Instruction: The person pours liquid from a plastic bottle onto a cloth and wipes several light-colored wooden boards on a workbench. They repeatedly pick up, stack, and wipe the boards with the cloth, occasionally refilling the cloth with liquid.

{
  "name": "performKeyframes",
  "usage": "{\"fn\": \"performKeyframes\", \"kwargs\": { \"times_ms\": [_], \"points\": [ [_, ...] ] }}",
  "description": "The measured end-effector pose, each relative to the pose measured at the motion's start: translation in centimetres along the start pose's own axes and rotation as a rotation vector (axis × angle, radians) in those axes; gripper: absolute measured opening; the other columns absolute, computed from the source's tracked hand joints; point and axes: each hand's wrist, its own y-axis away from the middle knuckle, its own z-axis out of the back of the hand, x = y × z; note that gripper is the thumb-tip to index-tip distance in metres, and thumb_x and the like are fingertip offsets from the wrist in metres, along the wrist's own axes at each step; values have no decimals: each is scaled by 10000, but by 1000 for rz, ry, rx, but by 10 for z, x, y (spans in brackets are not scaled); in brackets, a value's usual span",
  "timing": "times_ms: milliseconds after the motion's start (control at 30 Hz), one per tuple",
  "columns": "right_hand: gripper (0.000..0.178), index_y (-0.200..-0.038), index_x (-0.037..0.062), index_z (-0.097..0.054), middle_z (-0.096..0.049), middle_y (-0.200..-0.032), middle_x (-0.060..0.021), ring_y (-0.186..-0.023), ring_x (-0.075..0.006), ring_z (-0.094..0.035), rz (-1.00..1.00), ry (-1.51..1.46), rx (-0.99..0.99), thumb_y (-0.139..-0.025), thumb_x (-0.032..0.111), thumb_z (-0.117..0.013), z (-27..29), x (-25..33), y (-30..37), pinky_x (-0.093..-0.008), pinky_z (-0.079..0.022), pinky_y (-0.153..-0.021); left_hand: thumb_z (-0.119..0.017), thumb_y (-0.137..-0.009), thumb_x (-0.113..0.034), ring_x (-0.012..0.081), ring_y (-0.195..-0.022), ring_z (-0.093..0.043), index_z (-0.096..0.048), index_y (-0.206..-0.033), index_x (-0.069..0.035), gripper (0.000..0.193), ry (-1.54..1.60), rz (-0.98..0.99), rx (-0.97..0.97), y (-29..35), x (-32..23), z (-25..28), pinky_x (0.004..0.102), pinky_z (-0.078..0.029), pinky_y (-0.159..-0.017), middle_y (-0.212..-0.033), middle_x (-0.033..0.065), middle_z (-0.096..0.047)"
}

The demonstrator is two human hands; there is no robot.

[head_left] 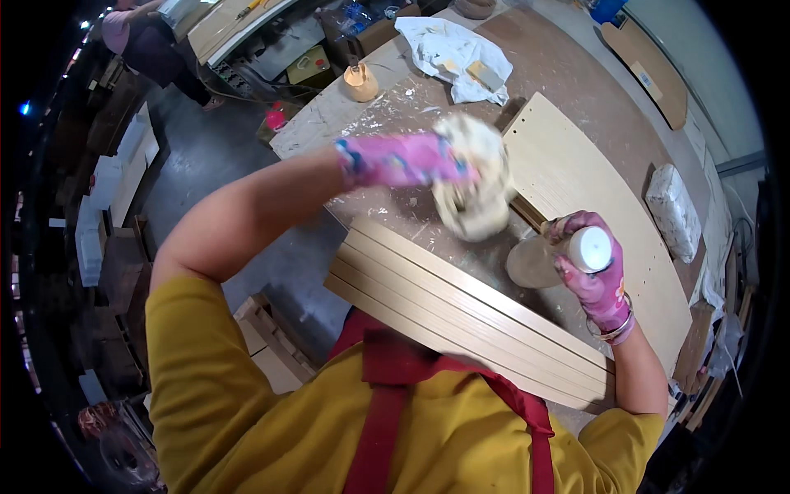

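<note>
My left hand (pixel 411 160), in a pink patterned glove, is closed on a bunched off-white rag (pixel 476 206) above the worktable. Both the hand and the rag are smeared by motion, and the fingertips cannot be made out. On the right, my right hand (pixel 605 284), in a matching glove, wraps around the upper part of a cloudy plastic bottle (pixel 531 262) with a white cap. The bottle leans, its base toward the left. Between me and the hands lies a row of pale wooden slats (pixel 469 309). A pale board (pixel 576 156) with small holes rests beyond the bottle.
A white cloth (pixel 436 45) with a small tan block (pixel 485 76) on it lies at the table's far side, near an orange-tan cup (pixel 360 82). A plastic-wrapped package (pixel 673 210) and curved cardboard (pixel 646 70) are at right. Another person (pixel 156 49) stands far left.
</note>
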Motion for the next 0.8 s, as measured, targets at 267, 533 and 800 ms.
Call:
{"fn": "performKeyframes", "kwargs": {
  "times_ms": [267, 533, 800],
  "points": [
    [303, -977, 56, -508, -556, -951, -57, -913, -159, -555, -158, 20, 72, -746, 77, -703, -16, -5, 7, -293, -449, -813, -609, -912, -388, 157, -1005, -588, -563, -1268, -26, 510, -5, 52, -352, 8, 40, 35, 310, -457, -885, -1154, 72, -637],
    [331, -1006, 45, -512, -557, -972, -62, -942, -163, -551, -62, -5, 83, -742, 56, -713, -18, -6, 7, -305, -448, -836, -590, -863, -557, 152, -946, -618, -592, -1126, -14, 603, -812, 348, -357, -10, 37, 21, 300, -483, -840, -984, 70, -660],
    [378, -1078, 4, -502, -567, -1038, -93, -999, -190, -546, -45, 99, -24, -741, 14, -675, -16, -5, 5, -307, -423, -902, -717, -810, -249, 224, -1130, -558, -366, -1380, -26, 705, 365, -18, 261, -37, 36, -16, 327, -461, -932, -1250, 140, -553]
  ]
}}
